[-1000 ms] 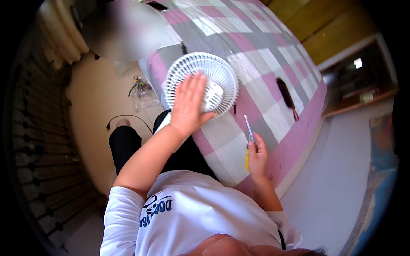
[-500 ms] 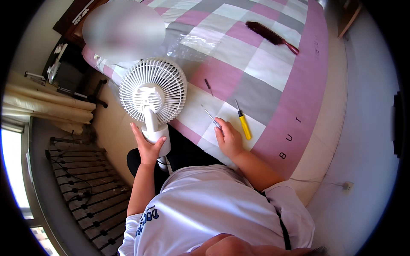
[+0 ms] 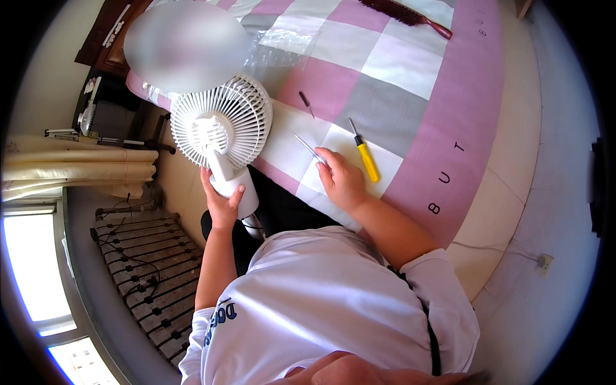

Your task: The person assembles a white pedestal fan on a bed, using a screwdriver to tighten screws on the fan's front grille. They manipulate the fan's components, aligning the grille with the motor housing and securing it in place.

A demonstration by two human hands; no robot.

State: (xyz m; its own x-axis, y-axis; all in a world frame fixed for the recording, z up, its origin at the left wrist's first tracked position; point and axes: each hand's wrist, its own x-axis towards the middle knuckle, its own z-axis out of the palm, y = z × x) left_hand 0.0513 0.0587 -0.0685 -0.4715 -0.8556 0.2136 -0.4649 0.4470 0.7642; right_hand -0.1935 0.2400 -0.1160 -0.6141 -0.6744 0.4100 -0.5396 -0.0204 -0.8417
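Fan [image 3: 221, 122] now lower on bed [image 3: 410, 77] edge, head tilted; left hand [image 3: 221, 199] wrapped round its stand, fingers closed. Right hand [image 3: 340, 176] on bed, fingers pinching slim metal tool [image 3: 308, 149]; tip hard to make out. Yellow screwdriver [image 3: 364, 154] just beside. Small dark bit [image 3: 306, 102] beyond. Brush [image 3: 404, 11] cut off at top edge.

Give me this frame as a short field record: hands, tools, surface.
left hand: grips the base of the white fan
right hand: holds a thin clear-handled screwdriver against the bed
yellow screwdriver: lies on the bed cover beside the right hand
small dark tool: lies further up the cover
surface: checked pink, grey and white bed cover
brush: at the far edge
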